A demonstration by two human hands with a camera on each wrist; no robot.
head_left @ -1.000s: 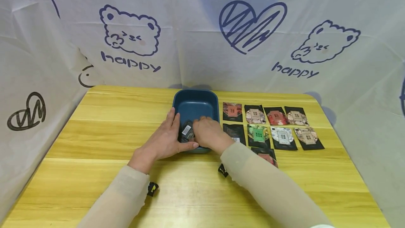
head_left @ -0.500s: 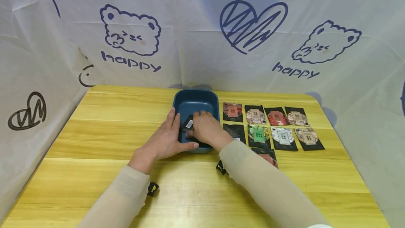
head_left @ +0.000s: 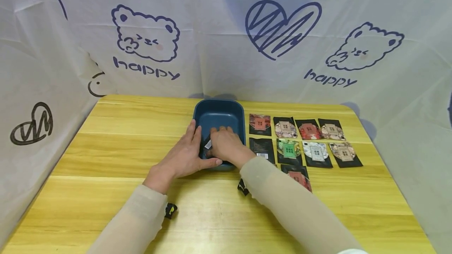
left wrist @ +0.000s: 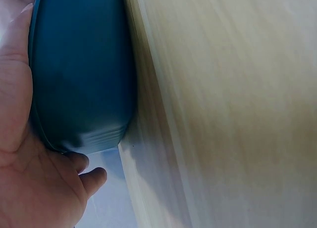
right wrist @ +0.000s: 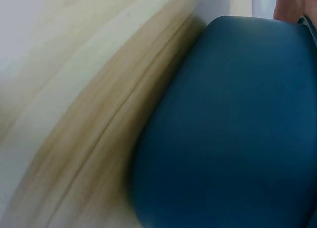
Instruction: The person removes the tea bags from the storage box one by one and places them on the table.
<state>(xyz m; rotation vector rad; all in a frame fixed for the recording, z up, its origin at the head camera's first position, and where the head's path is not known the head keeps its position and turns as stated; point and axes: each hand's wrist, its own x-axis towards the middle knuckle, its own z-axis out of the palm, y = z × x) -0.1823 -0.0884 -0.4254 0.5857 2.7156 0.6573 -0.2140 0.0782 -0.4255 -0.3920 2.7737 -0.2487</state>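
Observation:
A dark blue box stands at the back middle of the table. My left hand lies over its near left corner, fingers extended along the left rim and thumb along the near rim. In the left wrist view, that hand touches the box's outer wall. Inside the box, my right hand reaches down with bent fingers. A small black packet with a white barcode label stands tilted beside its thumb. The right fingertips are hidden, so whether they pinch the packet cannot be told.
Several flat black sachets with coloured labels lie in rows right of the box, among them a green one and a white one. A red sachet sits nearest my right sleeve. White cloth hangs behind the wooden table.
My right hand has shifted slightly left inside the box. The packet beside it has turned and tilted, showing less of its label. My left hand and the laid-out sachets have not moved.

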